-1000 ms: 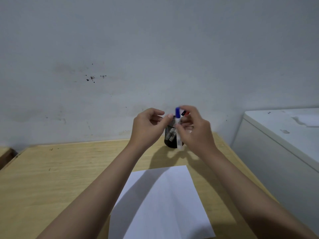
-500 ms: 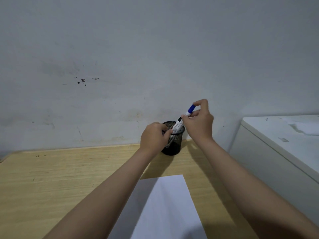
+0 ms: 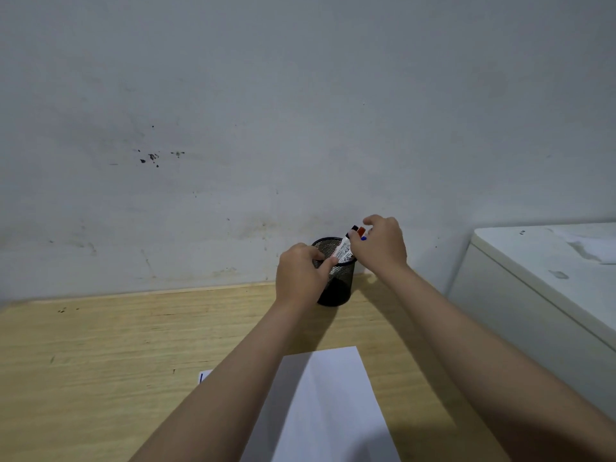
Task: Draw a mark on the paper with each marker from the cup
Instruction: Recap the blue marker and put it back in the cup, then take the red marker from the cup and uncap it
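Observation:
A black mesh cup (image 3: 336, 288) stands at the back of the wooden table (image 3: 116, 345), close to the wall. My left hand (image 3: 300, 275) grips its rim from the left. White-bodied markers (image 3: 343, 251) lean in the cup, with a black cap (image 3: 354, 227) and a red cap (image 3: 361, 231) sticking out. My right hand (image 3: 383, 248) is curled over their tops, and the blue marker's cap (image 3: 363, 238) peeks out at its thumb. The white paper (image 3: 333, 411) lies in front between my forearms. A short blue line (image 3: 201, 378) shows on its left corner.
A white cabinet top (image 3: 550, 261) stands to the right, higher than the table. The grey wall (image 3: 233, 128) rises right behind the cup.
The right hand has lowered the blue marker into the cup among the others. The left hand has moved from the marker to the cup's rim.

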`<state>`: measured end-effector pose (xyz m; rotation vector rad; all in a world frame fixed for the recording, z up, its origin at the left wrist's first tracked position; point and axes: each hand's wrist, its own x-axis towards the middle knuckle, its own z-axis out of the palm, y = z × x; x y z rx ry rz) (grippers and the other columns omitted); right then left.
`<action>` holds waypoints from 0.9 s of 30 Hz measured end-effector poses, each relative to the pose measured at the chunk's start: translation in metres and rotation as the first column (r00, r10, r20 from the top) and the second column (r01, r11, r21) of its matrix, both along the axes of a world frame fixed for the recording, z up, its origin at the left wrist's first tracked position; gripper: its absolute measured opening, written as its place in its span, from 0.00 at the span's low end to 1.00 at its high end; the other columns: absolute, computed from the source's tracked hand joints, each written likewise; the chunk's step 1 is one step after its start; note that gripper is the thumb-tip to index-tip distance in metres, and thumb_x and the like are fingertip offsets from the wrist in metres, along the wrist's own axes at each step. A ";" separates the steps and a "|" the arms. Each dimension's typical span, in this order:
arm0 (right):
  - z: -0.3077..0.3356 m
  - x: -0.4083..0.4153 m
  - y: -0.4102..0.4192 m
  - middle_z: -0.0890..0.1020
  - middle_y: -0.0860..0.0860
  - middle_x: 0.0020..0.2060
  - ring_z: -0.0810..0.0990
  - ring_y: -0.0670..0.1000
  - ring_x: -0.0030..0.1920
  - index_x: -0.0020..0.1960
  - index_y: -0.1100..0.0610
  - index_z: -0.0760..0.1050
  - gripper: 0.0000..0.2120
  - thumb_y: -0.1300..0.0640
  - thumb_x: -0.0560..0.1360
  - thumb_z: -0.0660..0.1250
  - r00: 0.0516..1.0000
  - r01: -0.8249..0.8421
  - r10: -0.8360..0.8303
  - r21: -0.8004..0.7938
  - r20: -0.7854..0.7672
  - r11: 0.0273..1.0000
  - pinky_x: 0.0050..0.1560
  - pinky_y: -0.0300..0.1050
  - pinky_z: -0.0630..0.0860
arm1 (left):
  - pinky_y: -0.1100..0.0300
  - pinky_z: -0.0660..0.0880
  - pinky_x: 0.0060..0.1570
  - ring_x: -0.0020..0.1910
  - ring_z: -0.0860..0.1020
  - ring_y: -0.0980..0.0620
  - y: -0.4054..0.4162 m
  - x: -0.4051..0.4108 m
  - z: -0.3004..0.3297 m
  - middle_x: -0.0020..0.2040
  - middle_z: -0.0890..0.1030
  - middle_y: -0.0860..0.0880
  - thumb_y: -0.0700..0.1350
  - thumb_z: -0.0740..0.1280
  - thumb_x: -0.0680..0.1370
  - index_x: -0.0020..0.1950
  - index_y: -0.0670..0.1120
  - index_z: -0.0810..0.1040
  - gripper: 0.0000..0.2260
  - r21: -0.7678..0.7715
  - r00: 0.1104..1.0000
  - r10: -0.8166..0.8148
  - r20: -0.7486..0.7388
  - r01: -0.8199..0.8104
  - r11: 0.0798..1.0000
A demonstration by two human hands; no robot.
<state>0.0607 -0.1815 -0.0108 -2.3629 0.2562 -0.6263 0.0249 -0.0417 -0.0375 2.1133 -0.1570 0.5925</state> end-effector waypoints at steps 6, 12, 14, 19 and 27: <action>0.022 -0.004 0.005 0.80 0.50 0.36 0.80 0.55 0.44 0.38 0.52 0.78 0.02 0.57 0.66 0.70 0.999 -0.027 0.025 0.072 0.028 0.997 0.46 0.47 0.75 | 0.55 0.73 0.43 0.46 0.78 0.45 0.000 0.001 -0.001 0.44 0.81 0.43 0.52 0.71 0.71 0.44 0.42 0.82 0.12 0.061 1.000 0.009 -0.026 -0.008 0.998; 0.057 -0.056 -0.002 0.77 0.45 0.27 0.77 0.42 0.30 0.39 0.54 0.79 0.02 0.58 0.67 0.72 0.930 -0.143 0.059 0.210 0.363 0.967 0.33 0.29 0.70 | 0.56 0.76 0.49 0.49 0.79 0.48 0.002 -0.020 0.006 0.50 0.80 0.48 0.49 0.67 0.74 0.53 0.45 0.78 0.11 -0.178 0.997 -0.060 -0.045 0.052 0.983; 0.058 -0.082 -0.002 0.79 0.45 0.29 0.76 0.40 0.29 0.38 0.55 0.80 0.03 0.59 0.67 0.74 0.889 -0.202 0.054 0.283 0.455 0.938 0.34 0.27 0.70 | 0.65 0.76 0.46 0.48 0.80 0.52 0.003 -0.039 0.016 0.47 0.80 0.53 0.46 0.66 0.75 0.52 0.50 0.77 0.07 -0.388 0.991 -0.132 -0.007 0.119 0.914; 0.023 -0.133 0.015 0.83 0.50 0.32 0.79 0.42 0.32 0.37 0.56 0.80 0.06 0.63 0.65 0.77 0.864 -0.370 0.103 0.484 0.493 0.793 0.38 0.33 0.75 | 0.62 0.79 0.44 0.45 0.84 0.52 0.008 -0.076 0.032 0.45 0.83 0.47 0.43 0.65 0.77 0.50 0.50 0.78 0.05 -0.708 0.950 -0.300 0.087 0.271 0.652; 0.003 -0.162 0.034 0.85 0.46 0.33 0.82 0.42 0.37 0.39 0.56 0.82 0.03 0.63 0.69 0.74 0.863 -0.494 0.324 0.514 0.388 0.701 0.40 0.32 0.76 | 0.60 0.75 0.39 0.37 0.79 0.54 0.039 -0.101 0.036 0.41 0.81 0.45 0.36 0.71 0.70 0.39 0.47 0.74 0.08 -0.611 0.980 -0.173 0.100 0.198 0.766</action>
